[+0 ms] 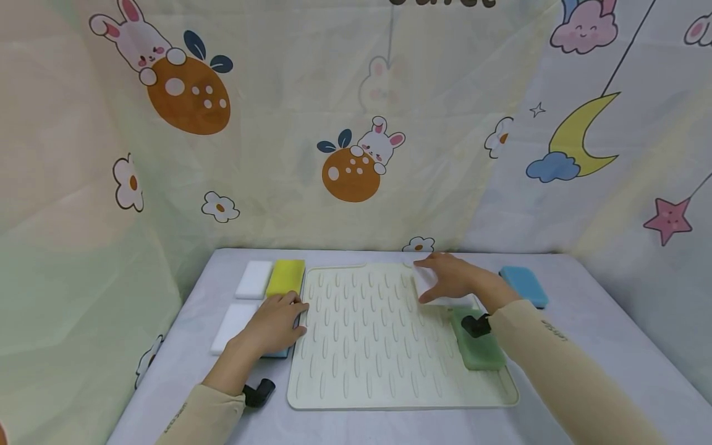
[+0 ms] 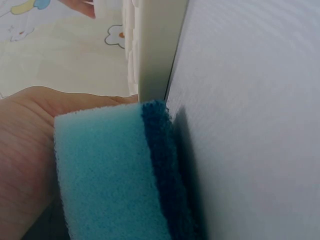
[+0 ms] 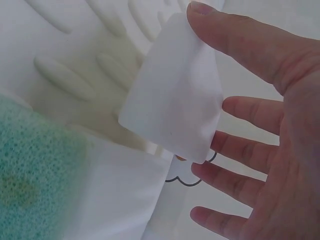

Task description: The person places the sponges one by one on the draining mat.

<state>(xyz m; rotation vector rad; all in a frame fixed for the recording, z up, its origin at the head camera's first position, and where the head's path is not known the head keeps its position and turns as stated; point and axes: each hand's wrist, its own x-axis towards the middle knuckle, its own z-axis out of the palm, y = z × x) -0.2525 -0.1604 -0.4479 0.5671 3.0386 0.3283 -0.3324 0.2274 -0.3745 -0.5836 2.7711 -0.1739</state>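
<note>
At the mat's far right corner, my right hand [image 1: 453,276] pinches a white foam block [image 3: 172,92], thumb on one edge and fingertips along the other. A second white piece [image 3: 120,185] lies beside the green sponge [image 1: 481,355] in the right wrist view. My left hand [image 1: 272,324] rests at the left edge of the cream ribbed mat [image 1: 361,334], fingertips and thumb touching it. Partly hidden under that hand is a light blue sponge with a dark blue scouring layer [image 2: 110,170].
Left of the mat lie a yellow sponge [image 1: 285,276], a white block [image 1: 254,279] and another white block [image 1: 232,321]. A blue sponge [image 1: 524,286] lies beyond my right forearm. Patterned curtain [image 1: 289,173] hangs behind the white-covered table [image 1: 567,346].
</note>
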